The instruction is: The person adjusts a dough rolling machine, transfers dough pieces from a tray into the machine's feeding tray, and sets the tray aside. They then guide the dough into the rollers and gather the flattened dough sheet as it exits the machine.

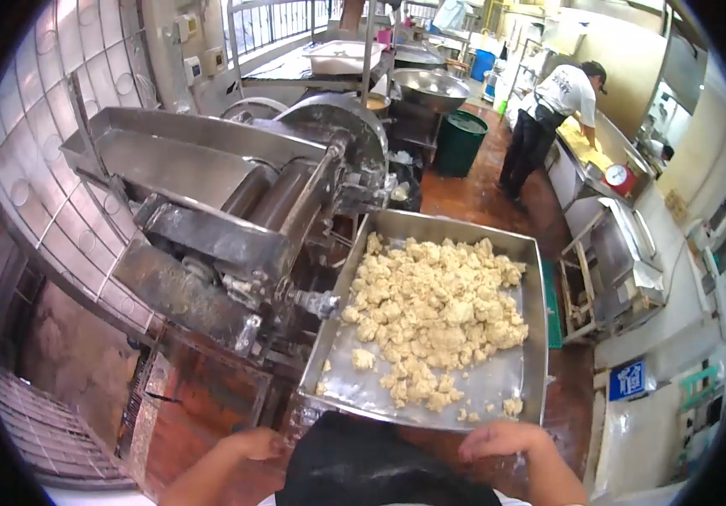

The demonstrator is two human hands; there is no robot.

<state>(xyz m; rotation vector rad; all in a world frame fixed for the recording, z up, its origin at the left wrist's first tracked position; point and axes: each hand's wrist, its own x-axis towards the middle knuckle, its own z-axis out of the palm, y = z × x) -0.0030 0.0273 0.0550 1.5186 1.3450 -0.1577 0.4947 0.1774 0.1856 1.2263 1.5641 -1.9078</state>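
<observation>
We have crumbly dough (443, 308) heaped in a metal tray (535, 371) at the frame's centre. Below, our left hand (256, 444) and right hand (505, 440) hang loosely spread, fingers slightly bent. A roller machine (226, 240) fills the upper left.

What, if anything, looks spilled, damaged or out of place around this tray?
Nothing looks plainly spilled or damaged. A few pale clumps sit apart from the main heap, but they are inside the metal tray. The roller machine beside it has whitish smears on its dark parts, perhaps just ordinary residue.
</observation>
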